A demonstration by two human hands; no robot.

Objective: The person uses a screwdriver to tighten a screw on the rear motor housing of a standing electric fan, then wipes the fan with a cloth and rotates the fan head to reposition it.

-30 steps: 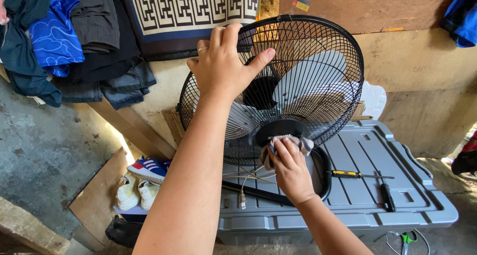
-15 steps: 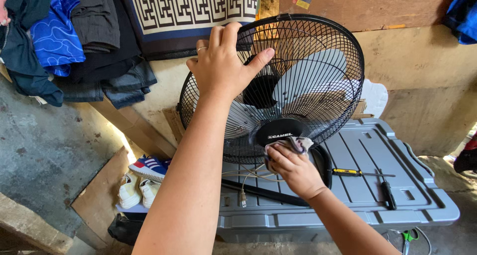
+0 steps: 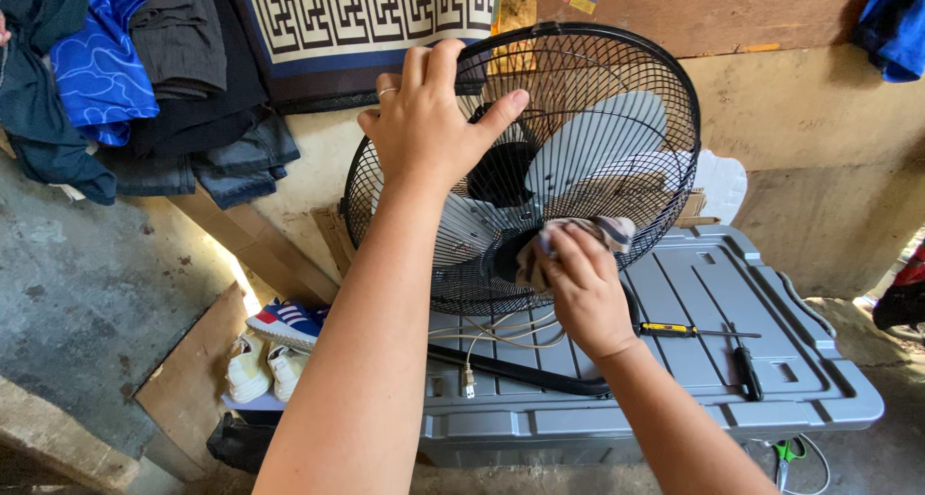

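Two hands work on a black wire fan guard (image 3: 617, 100) that stands upright on a grey plastic bin lid (image 3: 713, 379), the landmark for all else. At the guard's upper left rim, the left hand (image 3: 429, 119) lies flat against the mesh, its fingers (image 3: 438, 61) spread over the top edge and the thumb stretched toward the hub; a ring shows on one finger. Low on the guard's face, just above the lid, the right hand (image 3: 583, 288) has its fingers (image 3: 568, 244) bunched tight on a pale cloth (image 3: 602, 233), which is pressed against the wires near the dark centre cap. Behind the mesh, white fan blades (image 3: 597, 138) are visible. On the lid, right of the guard, lie a yellow-handled screwdriver (image 3: 689, 331) and a black-handled screwdriver (image 3: 747, 368), close together. A loose cord with a plug (image 3: 469, 384) trails across the lid's front left. Left of the lid, sneakers (image 3: 279, 336) sit on the floor; clothes (image 3: 125, 71) hang above them.
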